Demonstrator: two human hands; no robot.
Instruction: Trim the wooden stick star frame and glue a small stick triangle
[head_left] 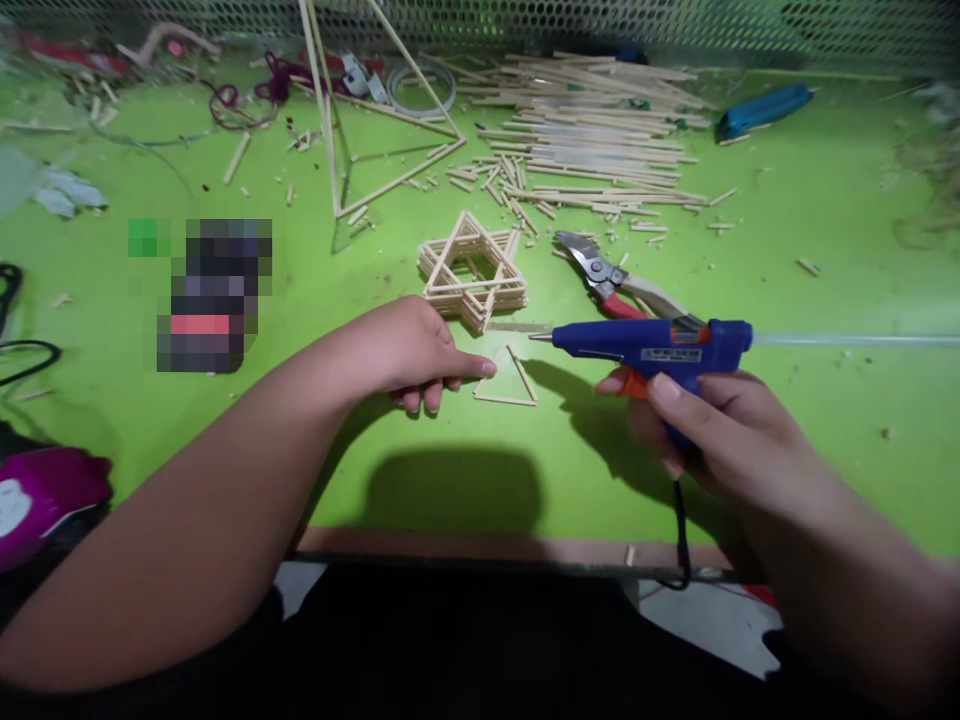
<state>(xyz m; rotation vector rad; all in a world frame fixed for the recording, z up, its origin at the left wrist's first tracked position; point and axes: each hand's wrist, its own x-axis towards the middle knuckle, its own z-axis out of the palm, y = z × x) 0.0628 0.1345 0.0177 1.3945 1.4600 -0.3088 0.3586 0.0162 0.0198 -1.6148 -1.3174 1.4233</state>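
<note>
I read a small triangle of wooden sticks (504, 399) lying flat on the green work surface (825, 250). The left hand (420, 350) is empty, fingers loosely curled, its index fingertip (487, 368) at the triangle; I cannot confirm contact. The right hand (712, 430) is clamped on the blue hot glue gun (645, 342), nozzle toward the triangle. Beyond lie a stacked stick star (472, 270) and red-handled side cutters (600, 270).

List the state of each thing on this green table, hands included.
left hand: empty, fingers curled beside the small stick triangle
right hand: gripping the hot glue gun
hot glue gun: held level, nozzle pointing left
glue stick: loaded, jutting from the gun's rear
small stick triangle: lying flat, three sticks joined
stick star: layered, lying flat
cutting pliers: lying down, red handle partly behind the gun
</note>
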